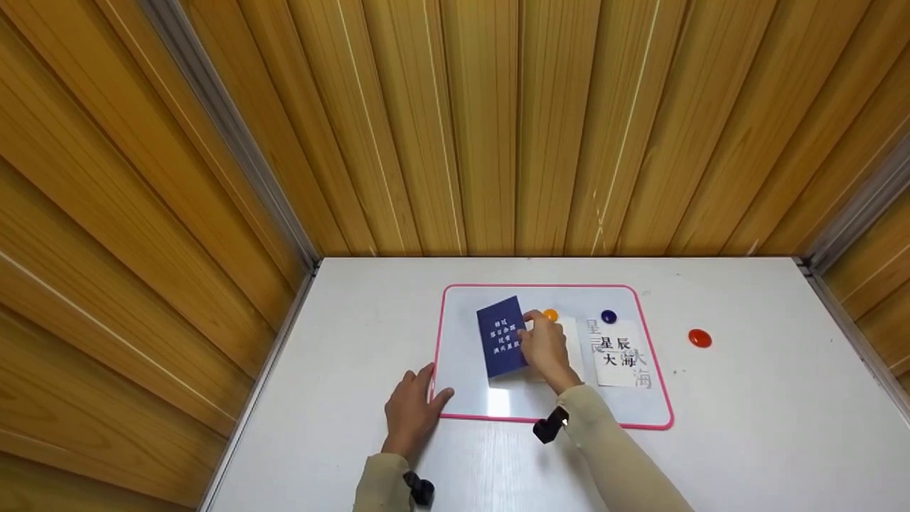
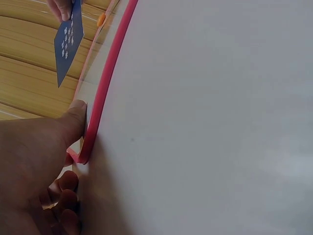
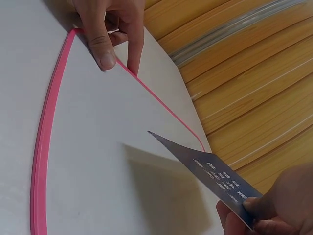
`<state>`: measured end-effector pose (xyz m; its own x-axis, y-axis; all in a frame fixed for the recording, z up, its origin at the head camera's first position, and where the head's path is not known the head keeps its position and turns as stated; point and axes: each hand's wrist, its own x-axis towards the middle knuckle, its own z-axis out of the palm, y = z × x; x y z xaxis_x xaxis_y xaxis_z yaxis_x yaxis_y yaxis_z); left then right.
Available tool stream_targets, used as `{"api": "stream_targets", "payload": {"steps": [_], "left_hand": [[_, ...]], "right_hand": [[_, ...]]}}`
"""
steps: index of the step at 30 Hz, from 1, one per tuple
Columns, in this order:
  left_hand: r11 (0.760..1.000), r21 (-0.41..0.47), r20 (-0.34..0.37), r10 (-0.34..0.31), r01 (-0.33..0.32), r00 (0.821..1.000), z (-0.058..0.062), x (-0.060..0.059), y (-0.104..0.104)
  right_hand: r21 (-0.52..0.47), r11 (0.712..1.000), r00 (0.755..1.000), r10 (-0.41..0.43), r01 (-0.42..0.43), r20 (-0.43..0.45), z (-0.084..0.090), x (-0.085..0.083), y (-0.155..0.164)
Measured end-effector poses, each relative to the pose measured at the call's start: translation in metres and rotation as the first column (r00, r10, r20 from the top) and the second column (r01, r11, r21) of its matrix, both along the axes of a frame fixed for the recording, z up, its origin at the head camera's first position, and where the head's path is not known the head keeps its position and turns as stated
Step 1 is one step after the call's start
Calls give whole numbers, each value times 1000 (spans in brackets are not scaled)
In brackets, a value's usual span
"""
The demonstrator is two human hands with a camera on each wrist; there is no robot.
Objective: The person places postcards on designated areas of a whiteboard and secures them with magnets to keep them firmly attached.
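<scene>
Fingers of the right hand pinch a thin, stiff blue card with white print, tilted above the glossy, pink-rimmed whiteboard. The left hand presses that board's rounded near-left corner with thumb and fingers on the smooth white tabletop.

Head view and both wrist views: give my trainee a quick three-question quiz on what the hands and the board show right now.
1. True or false: the right hand pinches the dark blue printed card over the pink-rimmed white magnetic board.
2. Which round magnet lies off the board? A orange B dark blue C red
3. Fill in: the left hand presses the board's near-left ____.

Key: 1 true, its lower edge looks lifted in the right wrist view. 2 C, on the white table. 3 corner; the thumb rests on the rim.
</scene>
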<state>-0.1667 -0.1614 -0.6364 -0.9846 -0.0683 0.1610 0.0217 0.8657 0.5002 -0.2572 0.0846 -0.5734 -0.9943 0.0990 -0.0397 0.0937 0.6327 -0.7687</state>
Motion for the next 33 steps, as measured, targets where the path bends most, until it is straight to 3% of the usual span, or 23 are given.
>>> {"api": "stream_targets", "payload": {"steps": [13, 23, 33], "left_hand": [[999, -43, -16, -9, 8, 1000, -2, 0, -2], [1000, -15, 6, 11, -11, 1000, -2, -1, 0], [1000, -22, -7, -5, 4, 1000, -2, 0, 0]], "right_hand": [[19, 1000, 1000, 7, -7, 2, -3, -5, -17], [19, 1000, 1000, -15, 15, 1, -6, -6, -23], [83, 996, 999, -12, 15, -38, -13, -3, -20]]}}
